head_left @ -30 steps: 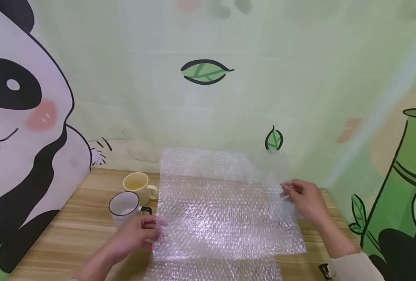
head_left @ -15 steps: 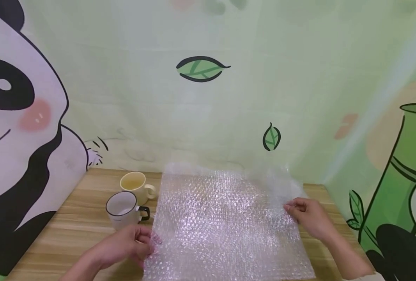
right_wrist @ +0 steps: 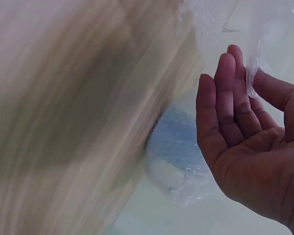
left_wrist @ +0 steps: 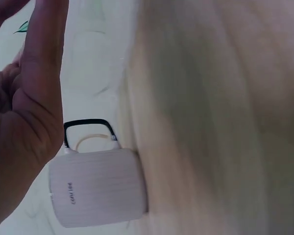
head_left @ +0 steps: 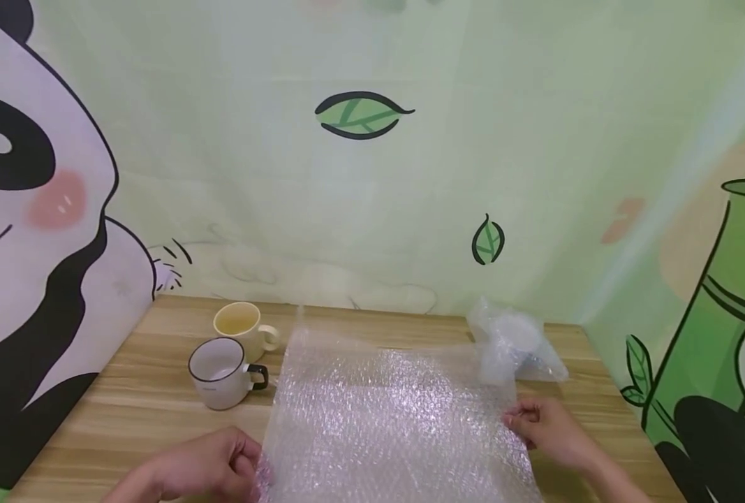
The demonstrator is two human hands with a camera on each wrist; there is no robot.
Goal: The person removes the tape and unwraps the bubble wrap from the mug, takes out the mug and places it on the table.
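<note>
In the head view, a clear bubble wrap sheet (head_left: 391,426) spreads between the person's two hands over a wood-grained surface (head_left: 127,391), its near part running out of the bottom of the frame. The left hand (head_left: 211,464) holds the sheet's left edge, its grip closed on the plastic with the fingers curled; the right hand (head_left: 548,429) pinches the right edge between thumb and fingers. Left of the sheet are a white mug (head_left: 218,384) with a dark rim and black handle and, just behind it, a cream mug (head_left: 249,342). A plastic-wrapped bundle (head_left: 517,342) sits beyond the right hand; whether the sheet touches it cannot be told. The left wrist view shows the palm near the white mug, which bears small dark lettering; the fingertips are cut off there. In the right wrist view, the thumb presses a plastic fold against the fingers, the other fingers nearly straight, with the bundle behind the hand.
</note>
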